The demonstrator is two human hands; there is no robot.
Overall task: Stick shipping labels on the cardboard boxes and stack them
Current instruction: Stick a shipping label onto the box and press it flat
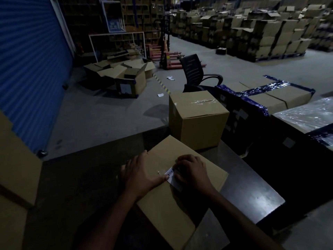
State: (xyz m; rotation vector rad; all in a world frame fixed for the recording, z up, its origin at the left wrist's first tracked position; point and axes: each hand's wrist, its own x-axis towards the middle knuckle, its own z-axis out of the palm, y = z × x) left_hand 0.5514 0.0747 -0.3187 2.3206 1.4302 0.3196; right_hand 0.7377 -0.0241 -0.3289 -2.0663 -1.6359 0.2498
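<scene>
A brown cardboard box [167,210] lies on the dark table [252,192] right in front of me. A white shipping label [173,177] with a barcode lies on its top face. My left hand [138,175] rests flat on the box's left side, thumb tip touching the label's left edge. My right hand [192,172] presses down on the label with bent fingers and covers its right part. A second closed cardboard box [196,120], sealed with clear tape, stands upright on the table just behind.
Large boxes with blue tape [266,98] and a wrapped one [306,116] line the right side. Another carton [16,159] stands at my left. Beyond are a black office chair [194,73], open cartons on the floor [122,76], a pallet jack [169,56] and a blue shutter [32,60].
</scene>
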